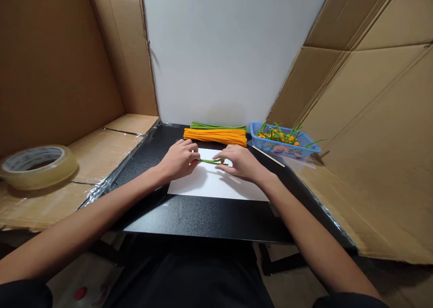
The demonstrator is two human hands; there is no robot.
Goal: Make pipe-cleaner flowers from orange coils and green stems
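Note:
My left hand (183, 158) is closed in a pinch on one end of a green pipe cleaner (209, 161), with a bit of orange at the fingertips. The pipe cleaner lies roughly level, and its green ends point right. At those ends my right hand (239, 163) has its thumb and fingers apart, around the strands without a visible grip. Both hands are over a white sheet of paper (216, 186). Just behind them lies a bundle of orange pipe cleaners (214, 136), and a green pipe cleaner bundle (218, 126) is behind that.
A blue basket (284, 149) with orange and green pipe cleaner pieces stands back right. A thin pale stick (268, 156) lies in front of it on the black table (203, 215). Cardboard walls (379, 118) flank both sides; a tape roll (39, 166) sits left.

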